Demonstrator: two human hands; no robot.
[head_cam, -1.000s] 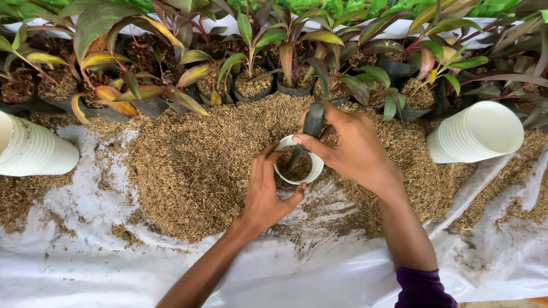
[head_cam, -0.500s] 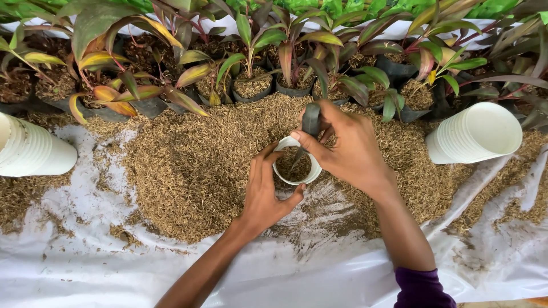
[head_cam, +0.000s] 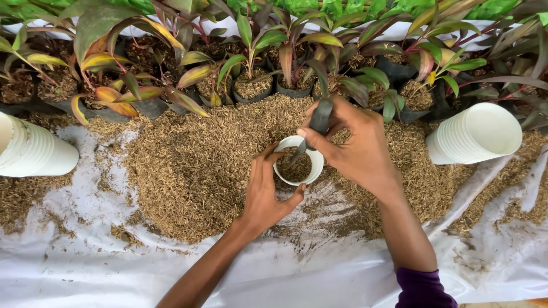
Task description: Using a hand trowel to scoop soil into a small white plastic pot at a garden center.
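1. The left hand (head_cam: pixel 265 191) grips the white cup (head_cam: pixel 298 167), which sits on the husk pile (head_cam: pixel 200 165).
2. The right hand (head_cam: pixel 354 145) pinches a dark cutting (head_cam: pixel 319 117) whose stem stands in the cup.
3. Potted plants (head_cam: pixel 251 63) line the far edge.

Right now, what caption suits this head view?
Left hand steadies a small white cup of brown husk; right hand holds a dark leaf.
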